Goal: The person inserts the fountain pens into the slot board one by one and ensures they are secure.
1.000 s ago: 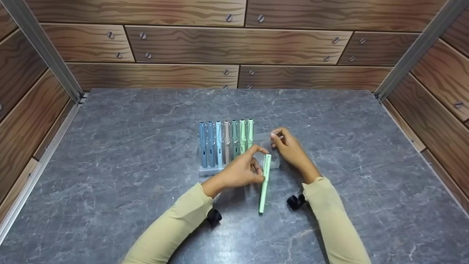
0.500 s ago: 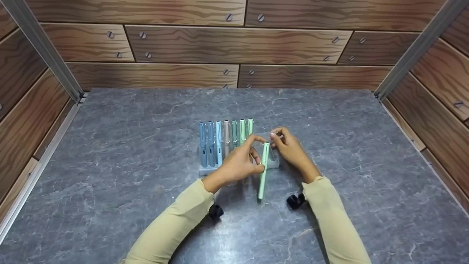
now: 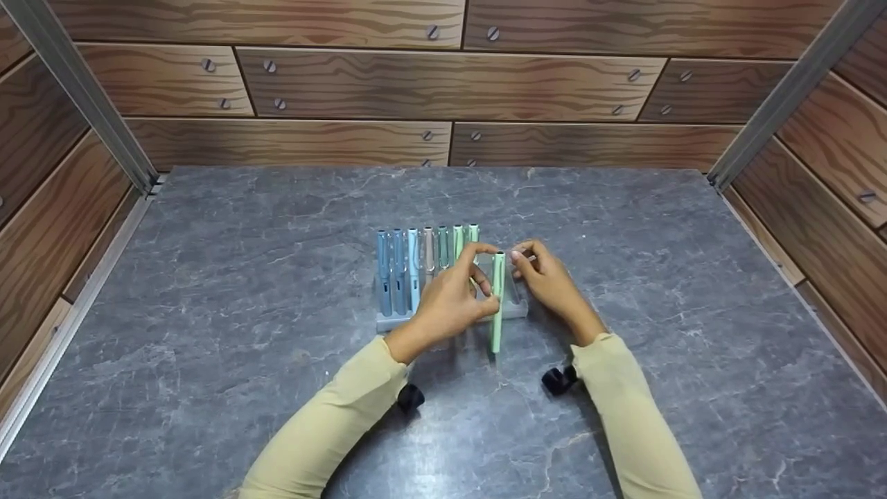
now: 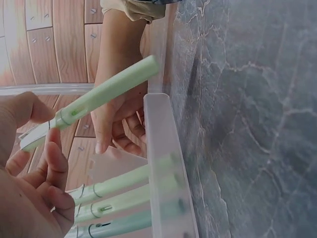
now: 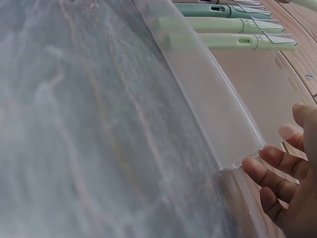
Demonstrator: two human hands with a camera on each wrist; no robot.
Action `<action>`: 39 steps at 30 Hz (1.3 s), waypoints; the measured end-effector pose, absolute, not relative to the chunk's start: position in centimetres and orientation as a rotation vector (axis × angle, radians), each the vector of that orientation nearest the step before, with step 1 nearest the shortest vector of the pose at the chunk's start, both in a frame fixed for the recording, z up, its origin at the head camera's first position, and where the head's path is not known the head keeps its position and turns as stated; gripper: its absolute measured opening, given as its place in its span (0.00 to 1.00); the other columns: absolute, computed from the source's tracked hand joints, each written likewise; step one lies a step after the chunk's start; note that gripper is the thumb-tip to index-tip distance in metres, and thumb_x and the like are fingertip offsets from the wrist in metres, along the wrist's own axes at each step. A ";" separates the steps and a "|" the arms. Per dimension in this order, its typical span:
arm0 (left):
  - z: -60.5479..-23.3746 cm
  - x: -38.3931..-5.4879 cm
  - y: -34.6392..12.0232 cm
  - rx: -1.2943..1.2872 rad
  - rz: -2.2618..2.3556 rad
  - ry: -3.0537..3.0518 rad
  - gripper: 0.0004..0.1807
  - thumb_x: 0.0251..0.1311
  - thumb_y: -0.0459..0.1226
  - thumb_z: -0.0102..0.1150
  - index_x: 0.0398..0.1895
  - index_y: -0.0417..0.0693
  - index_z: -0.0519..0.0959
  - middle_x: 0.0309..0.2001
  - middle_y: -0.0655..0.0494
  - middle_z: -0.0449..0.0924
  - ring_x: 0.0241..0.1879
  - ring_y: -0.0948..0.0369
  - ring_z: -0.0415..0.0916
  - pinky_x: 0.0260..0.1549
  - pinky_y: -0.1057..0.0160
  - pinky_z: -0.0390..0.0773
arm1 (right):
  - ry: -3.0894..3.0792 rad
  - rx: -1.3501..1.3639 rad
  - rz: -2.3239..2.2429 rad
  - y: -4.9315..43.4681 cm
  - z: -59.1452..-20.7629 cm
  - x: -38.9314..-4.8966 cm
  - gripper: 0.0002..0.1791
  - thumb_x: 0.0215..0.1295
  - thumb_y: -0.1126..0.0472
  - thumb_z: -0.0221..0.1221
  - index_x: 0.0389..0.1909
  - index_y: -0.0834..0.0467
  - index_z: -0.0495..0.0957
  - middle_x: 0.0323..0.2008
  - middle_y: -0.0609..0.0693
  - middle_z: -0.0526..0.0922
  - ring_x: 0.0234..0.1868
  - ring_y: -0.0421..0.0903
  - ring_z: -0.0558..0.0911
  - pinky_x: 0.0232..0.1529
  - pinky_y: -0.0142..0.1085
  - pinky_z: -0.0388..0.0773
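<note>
Several capped pens (image 3: 399, 270) in blue, grey and green lean in a row in a frosted clear pen stand (image 3: 514, 312). My left hand (image 3: 449, 298) pinches a light green pen (image 3: 497, 326) between thumb and fingers. That pen stands nearly upright in front of the stand's right part, apart from the row. In the left wrist view the held pen (image 4: 109, 94) slants above the stand's front lip (image 4: 166, 148), its cap end between my fingers. At the stand's right end, my right hand (image 3: 547, 277) holds the edge, thumb and fingers curled at it, also in the right wrist view.
The stand rests on a grey marbled table (image 3: 242, 277). Wood-patterned panels (image 3: 443, 83) rise behind and at both sides, with metal posts (image 3: 90, 104) at the corners. A black wrist device (image 3: 558, 381) sits under each sleeve.
My left hand has moved the light green pen away from me, toward the stand, and tilted it more upright. My right hand has stayed at the stand's right edge.
</note>
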State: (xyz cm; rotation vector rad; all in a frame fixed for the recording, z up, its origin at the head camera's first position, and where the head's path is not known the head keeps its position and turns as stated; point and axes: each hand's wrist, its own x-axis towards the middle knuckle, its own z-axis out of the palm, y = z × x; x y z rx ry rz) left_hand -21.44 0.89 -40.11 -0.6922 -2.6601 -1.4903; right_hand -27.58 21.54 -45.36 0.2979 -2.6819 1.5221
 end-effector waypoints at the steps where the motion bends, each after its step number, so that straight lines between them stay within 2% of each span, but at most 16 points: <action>1: -40.1 -21.5 0.9 -0.682 -1.476 -2.649 0.34 0.48 0.34 0.63 0.61 0.61 0.65 0.29 0.63 0.79 0.17 0.69 0.67 0.17 0.69 0.64 | -2.681 0.300 1.519 21.6 -45.4 -27.6 0.14 0.74 0.57 0.49 0.50 0.64 0.70 0.43 0.59 0.77 0.39 0.52 0.82 0.40 0.32 0.76; 13: -40.1 -21.9 0.9 -0.620 -1.394 -2.576 0.34 0.48 0.33 0.62 0.62 0.56 0.64 0.29 0.62 0.80 0.16 0.69 0.62 0.15 0.71 0.59 | -2.679 0.276 1.545 21.4 -45.4 -27.6 0.14 0.74 0.57 0.49 0.49 0.63 0.70 0.41 0.60 0.78 0.39 0.50 0.81 0.42 0.32 0.76; 29: -40.1 -22.2 1.0 -0.541 -1.228 -2.503 0.32 0.51 0.36 0.63 0.61 0.59 0.64 0.29 0.65 0.79 0.15 0.71 0.61 0.14 0.71 0.57 | -2.693 0.269 1.506 21.5 -45.5 -27.8 0.14 0.74 0.56 0.49 0.50 0.63 0.70 0.42 0.57 0.77 0.38 0.49 0.82 0.41 0.31 0.76; 39: -40.0 -22.7 1.2 -0.554 -1.146 -2.442 0.31 0.52 0.36 0.64 0.61 0.58 0.65 0.29 0.64 0.79 0.15 0.71 0.60 0.16 0.71 0.58 | -2.685 0.260 1.485 21.4 -45.5 -27.7 0.15 0.74 0.56 0.49 0.50 0.64 0.70 0.42 0.60 0.78 0.39 0.55 0.83 0.38 0.28 0.74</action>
